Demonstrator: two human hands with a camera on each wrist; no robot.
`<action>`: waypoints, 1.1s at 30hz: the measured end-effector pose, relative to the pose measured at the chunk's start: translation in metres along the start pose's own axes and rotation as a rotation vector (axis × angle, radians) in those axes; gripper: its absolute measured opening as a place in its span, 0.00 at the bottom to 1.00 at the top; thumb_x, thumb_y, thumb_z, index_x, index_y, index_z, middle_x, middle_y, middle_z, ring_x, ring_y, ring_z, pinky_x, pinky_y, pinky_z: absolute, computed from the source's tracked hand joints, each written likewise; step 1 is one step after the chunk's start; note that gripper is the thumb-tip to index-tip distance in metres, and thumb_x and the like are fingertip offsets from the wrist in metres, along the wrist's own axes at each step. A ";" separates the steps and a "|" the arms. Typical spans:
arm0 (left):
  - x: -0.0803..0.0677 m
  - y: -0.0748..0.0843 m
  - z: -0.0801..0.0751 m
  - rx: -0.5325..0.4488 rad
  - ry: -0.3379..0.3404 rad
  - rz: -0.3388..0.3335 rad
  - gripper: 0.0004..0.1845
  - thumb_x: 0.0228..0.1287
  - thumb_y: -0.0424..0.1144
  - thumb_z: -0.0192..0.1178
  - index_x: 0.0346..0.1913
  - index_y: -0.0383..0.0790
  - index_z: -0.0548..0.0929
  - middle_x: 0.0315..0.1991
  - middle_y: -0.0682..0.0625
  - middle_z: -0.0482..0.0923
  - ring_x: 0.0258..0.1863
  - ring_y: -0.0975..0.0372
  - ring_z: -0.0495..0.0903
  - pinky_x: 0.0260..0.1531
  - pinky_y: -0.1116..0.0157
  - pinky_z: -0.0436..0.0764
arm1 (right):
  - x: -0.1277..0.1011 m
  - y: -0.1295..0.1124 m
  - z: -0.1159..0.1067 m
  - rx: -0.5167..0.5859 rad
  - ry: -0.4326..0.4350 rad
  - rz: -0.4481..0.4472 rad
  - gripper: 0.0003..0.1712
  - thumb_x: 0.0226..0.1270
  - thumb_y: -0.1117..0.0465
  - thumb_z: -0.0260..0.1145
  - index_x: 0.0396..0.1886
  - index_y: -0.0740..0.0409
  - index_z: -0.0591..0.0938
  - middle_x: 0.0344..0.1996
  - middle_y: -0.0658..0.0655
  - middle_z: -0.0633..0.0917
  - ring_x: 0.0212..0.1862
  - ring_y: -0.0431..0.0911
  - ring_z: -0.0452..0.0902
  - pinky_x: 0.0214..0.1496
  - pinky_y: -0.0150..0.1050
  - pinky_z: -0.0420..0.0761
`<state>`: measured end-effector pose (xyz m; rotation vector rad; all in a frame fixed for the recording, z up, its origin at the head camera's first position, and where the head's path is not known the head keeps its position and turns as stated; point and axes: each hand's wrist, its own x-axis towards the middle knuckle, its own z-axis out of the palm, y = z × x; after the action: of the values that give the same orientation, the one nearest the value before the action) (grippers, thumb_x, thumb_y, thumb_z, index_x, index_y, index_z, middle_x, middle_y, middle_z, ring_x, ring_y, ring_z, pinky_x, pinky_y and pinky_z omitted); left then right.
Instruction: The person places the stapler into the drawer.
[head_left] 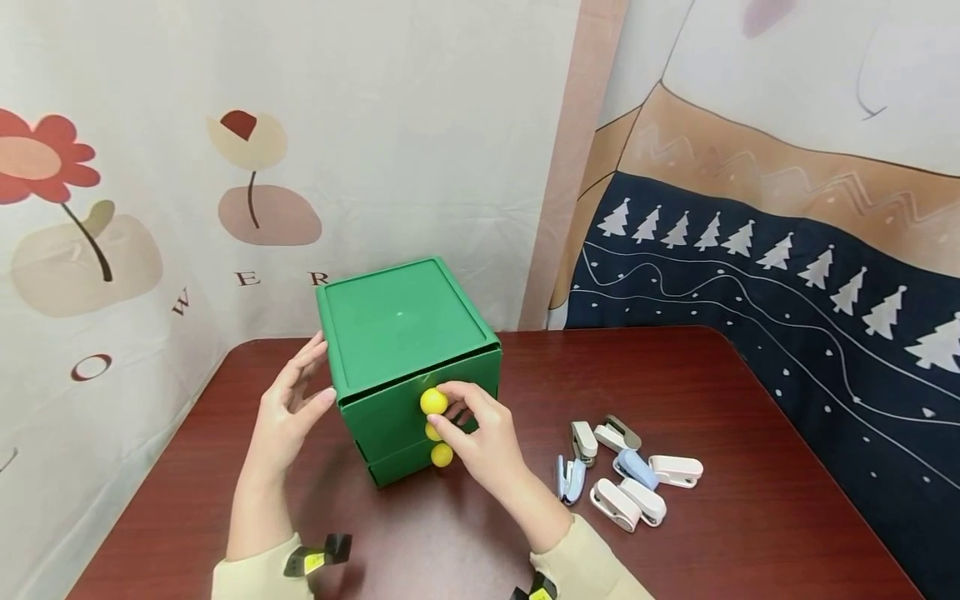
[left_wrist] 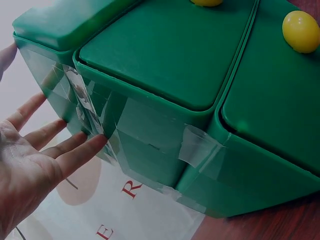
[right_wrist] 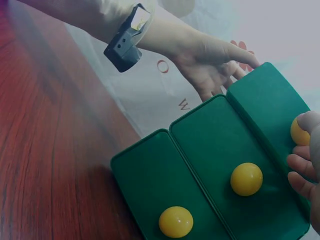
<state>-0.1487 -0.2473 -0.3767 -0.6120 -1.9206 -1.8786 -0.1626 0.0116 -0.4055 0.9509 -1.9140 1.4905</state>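
Observation:
A green drawer box (head_left: 401, 325) with three stacked drawers stands on the table, each drawer front bearing a round yellow knob. My right hand (head_left: 480, 433) pinches the top knob (head_left: 432, 401) between thumb and fingers. The middle knob (right_wrist: 246, 179) and the bottom knob (right_wrist: 176, 221) are free. In the right wrist view the top drawer (right_wrist: 265, 105) juts slightly forward of the two below. My left hand (head_left: 285, 408) rests against the box's left side, its fingers extended. Clear tape (left_wrist: 150, 125) covers that side in the left wrist view.
Several small staplers, white, light blue and grey, lie in a cluster right of the box, among them a white stapler (head_left: 675, 471) and a blue stapler (head_left: 570, 479). Printed curtains hang behind the dark red table (head_left: 750, 533).

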 end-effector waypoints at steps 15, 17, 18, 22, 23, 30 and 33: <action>0.000 0.001 0.001 0.049 0.020 -0.028 0.29 0.62 0.18 0.52 0.68 0.30 0.66 0.72 0.43 0.57 0.64 0.59 0.64 0.50 0.72 0.73 | -0.013 -0.012 -0.025 -0.016 -0.074 -0.100 0.20 0.53 0.67 0.74 0.46 0.57 0.79 0.34 0.51 0.82 0.28 0.39 0.77 0.29 0.27 0.76; 0.000 0.002 0.001 0.053 0.021 -0.028 0.29 0.62 0.18 0.52 0.68 0.30 0.66 0.72 0.43 0.57 0.64 0.60 0.64 0.50 0.72 0.73 | -0.015 -0.014 -0.027 -0.017 -0.082 -0.116 0.19 0.54 0.66 0.74 0.46 0.57 0.79 0.33 0.51 0.83 0.27 0.39 0.76 0.29 0.26 0.76; 0.000 0.002 0.001 0.053 0.020 -0.027 0.29 0.62 0.18 0.52 0.68 0.30 0.66 0.72 0.43 0.57 0.64 0.60 0.64 0.50 0.72 0.73 | -0.016 -0.014 -0.029 -0.016 -0.086 -0.125 0.19 0.54 0.66 0.74 0.46 0.57 0.80 0.33 0.51 0.83 0.27 0.39 0.76 0.28 0.26 0.75; 0.000 0.002 0.001 0.052 0.017 -0.023 0.29 0.62 0.18 0.52 0.68 0.30 0.66 0.72 0.43 0.57 0.64 0.60 0.64 0.50 0.72 0.73 | -0.020 -0.018 -0.034 -0.016 -0.097 -0.154 0.18 0.55 0.64 0.74 0.45 0.57 0.80 0.33 0.51 0.83 0.26 0.38 0.76 0.28 0.26 0.75; 0.000 0.002 0.001 0.050 0.015 -0.023 0.29 0.62 0.18 0.52 0.68 0.30 0.66 0.72 0.43 0.57 0.64 0.60 0.64 0.50 0.72 0.73 | -0.021 -0.019 -0.035 -0.015 -0.100 -0.161 0.18 0.55 0.64 0.75 0.45 0.57 0.80 0.33 0.51 0.83 0.26 0.39 0.76 0.28 0.25 0.75; -0.001 0.001 0.001 0.057 0.006 -0.022 0.30 0.62 0.18 0.52 0.68 0.30 0.66 0.72 0.44 0.56 0.65 0.60 0.63 0.50 0.73 0.73 | -0.028 -0.022 -0.042 -0.026 -0.102 -0.233 0.16 0.59 0.59 0.73 0.43 0.59 0.80 0.34 0.54 0.84 0.24 0.40 0.76 0.29 0.24 0.76; -0.001 0.000 0.000 0.049 0.005 -0.017 0.30 0.62 0.18 0.52 0.68 0.30 0.66 0.72 0.44 0.56 0.65 0.60 0.63 0.51 0.72 0.73 | -0.031 -0.022 -0.044 -0.029 -0.098 -0.278 0.15 0.61 0.56 0.70 0.42 0.60 0.80 0.32 0.54 0.84 0.23 0.40 0.77 0.28 0.24 0.76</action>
<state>-0.1480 -0.2469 -0.3768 -0.5776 -1.9684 -1.8362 -0.1268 0.0573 -0.4049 1.2405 -1.7774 1.2727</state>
